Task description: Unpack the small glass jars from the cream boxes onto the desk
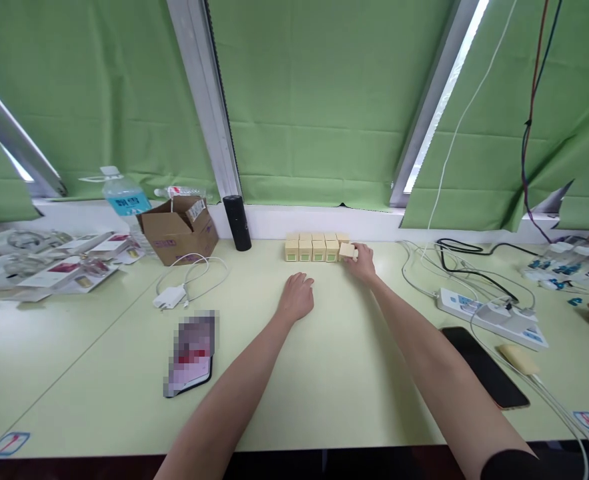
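Several small cream boxes with green labels (312, 248) stand in two tight rows at the far side of the pale green table (324, 373). My right hand (362, 263) reaches to the right end of the rows and grips one more small cream box (347, 251), tilted, touching the row's end. My left hand (297, 298) rests palm down on the table in front of the rows, fingers loosely curled, holding nothing.
A black cylinder (237, 222), an open cardboard box (179, 231) and a water bottle (122, 196) stand at the back left. A white charger with cable (171, 297) and a phone (190, 355) lie left; a power strip (491, 317), another phone (484, 367) and cables lie right.
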The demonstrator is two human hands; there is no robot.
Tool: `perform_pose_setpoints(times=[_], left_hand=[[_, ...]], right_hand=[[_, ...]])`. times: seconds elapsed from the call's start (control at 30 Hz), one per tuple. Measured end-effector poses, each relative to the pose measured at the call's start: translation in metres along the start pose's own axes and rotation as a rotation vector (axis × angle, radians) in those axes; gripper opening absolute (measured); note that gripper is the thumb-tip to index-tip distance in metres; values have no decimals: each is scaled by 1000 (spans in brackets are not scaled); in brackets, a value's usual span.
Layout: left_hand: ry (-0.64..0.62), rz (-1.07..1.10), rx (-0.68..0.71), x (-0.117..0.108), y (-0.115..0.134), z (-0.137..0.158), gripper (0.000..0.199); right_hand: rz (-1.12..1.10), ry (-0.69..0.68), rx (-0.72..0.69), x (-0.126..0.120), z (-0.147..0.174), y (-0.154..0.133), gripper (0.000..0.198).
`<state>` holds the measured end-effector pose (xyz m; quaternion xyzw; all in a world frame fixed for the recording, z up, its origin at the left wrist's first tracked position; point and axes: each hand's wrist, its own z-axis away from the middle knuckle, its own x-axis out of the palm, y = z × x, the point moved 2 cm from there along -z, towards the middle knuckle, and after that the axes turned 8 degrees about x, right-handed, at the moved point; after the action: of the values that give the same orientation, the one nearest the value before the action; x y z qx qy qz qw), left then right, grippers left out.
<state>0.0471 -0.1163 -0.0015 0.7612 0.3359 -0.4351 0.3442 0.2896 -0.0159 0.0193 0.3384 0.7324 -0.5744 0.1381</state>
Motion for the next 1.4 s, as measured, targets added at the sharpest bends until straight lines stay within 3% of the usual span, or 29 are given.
perform_pose_setpoints(times=[0.1,0.2,0.33,0.53,0.67,0.83,1.0,1.13,1.4], left_hand=[[2,26,4,-1,-1,-1,29],[17,67,-3,-2,-2,-1,31],[61,120,-33,-4,-3,-1,37],[189,188,-152,-16,3,-2,40],[294,343,-137,-39,18,-1,33],[77,281,127,-67,37,21,25],[-34,199,115,-67,45,42,28],[-64,191,117,-65,53,47,38],[-87,164,131,-72,52,53,39]], right_hand=[[-44,55,23,-7,11,-6,52],[-163,49,3,-13,42,-16,56],[-279,-140,-84,-12,103,-34,51],[-274,-368,-6,1,165,-48,45],[-205,-434,-36,3,169,-44,54],[-160,-451,-99,2,166,-40,58],[-156,-437,-108,2,166,-41,47],[-180,-438,-137,-1,169,-43,43],[-148,-430,-165,2,176,-39,47]])
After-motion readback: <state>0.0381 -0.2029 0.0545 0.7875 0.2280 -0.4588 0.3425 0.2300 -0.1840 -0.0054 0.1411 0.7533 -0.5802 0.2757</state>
